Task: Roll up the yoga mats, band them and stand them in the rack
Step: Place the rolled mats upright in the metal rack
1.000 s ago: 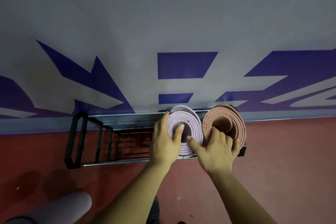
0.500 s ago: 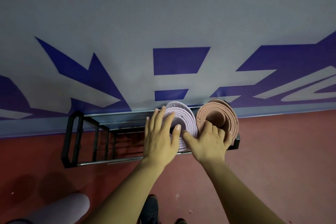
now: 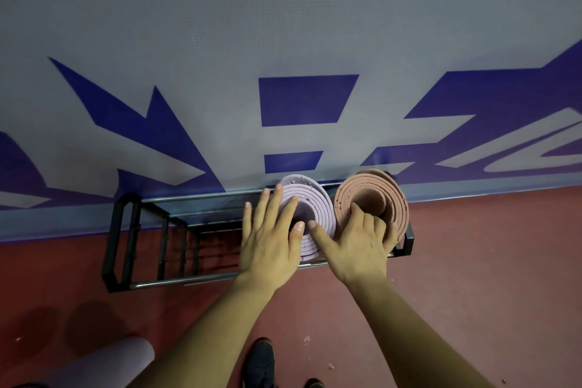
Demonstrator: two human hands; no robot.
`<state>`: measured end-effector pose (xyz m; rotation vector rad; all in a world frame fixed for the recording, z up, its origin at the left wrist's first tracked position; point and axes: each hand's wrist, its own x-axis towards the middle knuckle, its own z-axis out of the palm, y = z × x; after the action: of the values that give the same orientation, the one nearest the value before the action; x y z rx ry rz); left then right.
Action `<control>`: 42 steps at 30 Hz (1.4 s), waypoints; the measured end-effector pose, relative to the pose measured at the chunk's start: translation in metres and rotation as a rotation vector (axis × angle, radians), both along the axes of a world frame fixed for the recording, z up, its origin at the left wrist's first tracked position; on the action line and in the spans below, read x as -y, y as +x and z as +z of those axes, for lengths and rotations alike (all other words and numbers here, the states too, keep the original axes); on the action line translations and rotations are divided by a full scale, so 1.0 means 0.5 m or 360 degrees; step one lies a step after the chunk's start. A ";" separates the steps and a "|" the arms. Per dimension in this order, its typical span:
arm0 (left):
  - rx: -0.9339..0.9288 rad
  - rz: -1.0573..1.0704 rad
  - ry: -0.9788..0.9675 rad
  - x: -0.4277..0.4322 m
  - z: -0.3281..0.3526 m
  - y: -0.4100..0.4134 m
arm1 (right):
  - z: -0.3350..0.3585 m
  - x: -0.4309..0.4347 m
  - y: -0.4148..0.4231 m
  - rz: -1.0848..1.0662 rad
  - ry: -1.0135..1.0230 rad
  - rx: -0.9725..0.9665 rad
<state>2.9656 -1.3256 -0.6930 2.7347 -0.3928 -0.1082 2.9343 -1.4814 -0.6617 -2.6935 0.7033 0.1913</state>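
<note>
Two rolled mats stand upright in the right end of a black metal rack (image 3: pixel 151 280) against the wall. The lilac mat (image 3: pixel 315 205) is on the left, the pink mat (image 3: pixel 371 195) on the right; I see their spiral top ends. My left hand (image 3: pixel 271 242) lies flat on the lilac mat's top, fingers spread. My right hand (image 3: pixel 356 246) rests across the near edges of both rolls, thumb on the lilac one, fingers curled over the pink one's rim. No bands are visible from here.
A third lilac rolled mat (image 3: pixel 100 365) lies on the red floor at the lower left. The rack's left compartments hold nothing. My shoes (image 3: pixel 261 362) show at the bottom. A grey wall with blue shapes rises behind the rack.
My left hand has opened from a curled grip to lie flat on the lilac mat's top. The right hand has stayed on the pink mat's rim.
</note>
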 end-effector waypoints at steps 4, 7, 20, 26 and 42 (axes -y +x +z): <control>0.0054 0.0013 0.0082 -0.003 0.008 -0.004 | -0.005 -0.004 -0.009 0.0032 -0.0030 0.0066; 0.0048 0.0002 0.0114 -0.005 0.016 -0.002 | -0.013 -0.007 -0.015 0.0008 -0.0044 0.0129; -0.0199 -0.0047 0.0095 -0.009 0.062 -0.017 | 0.034 -0.023 -0.031 0.0069 0.0003 0.0218; -0.0196 0.0035 0.0120 -0.043 0.099 -0.055 | 0.069 -0.058 -0.035 0.0164 -0.0010 0.0292; 0.0090 0.0559 -0.0008 -0.373 0.215 -0.217 | 0.168 -0.393 -0.107 0.0792 0.0297 0.0348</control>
<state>2.8569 -1.1391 -0.5853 2.7582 0.0761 0.0632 2.8810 -1.2850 -0.5777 -2.6032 -0.0546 0.0755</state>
